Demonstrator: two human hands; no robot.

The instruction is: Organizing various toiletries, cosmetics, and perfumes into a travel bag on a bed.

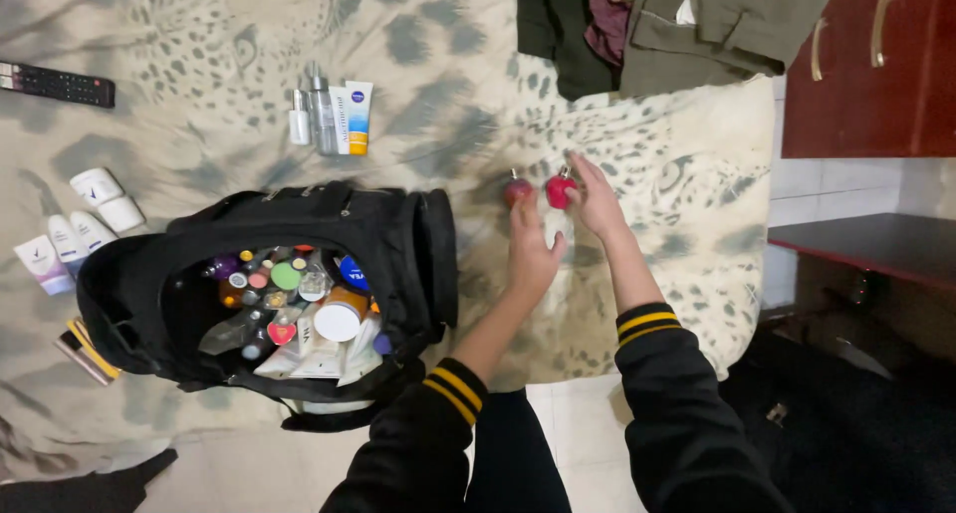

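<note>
Both hands out over the bed [199,65], w/ its leopard-print cover. Left hand [531,249] has fingers loosely curled, tips at a dark red round bottle [516,189]; whether it actually grips or just touches, can't tell, palm faces away. Right hand [597,199] just beside it, fingers spread open, thumb side touching a pink-red round bottle [560,189]. The two bottles sit side by side, nearly touching, small caps up. Something pale shows between the hands, below the bottles, too blurred to ID.

Well left of the left hand: open black bag [398,244], stuffed w/ small jars, tubes and bottles; lower contents lost in shadow. Beyond the bag, far side from the hands: a row of small bottles & a white tube [351,118] standing up. Further left: white containers [95,209] lying on the cover, a remote [58,85] cut off by frame edge. Above the right hand: dark clothes [637,25], partly out of frame. Right of it: red-brown drawers [866,65], only part seen.
</note>
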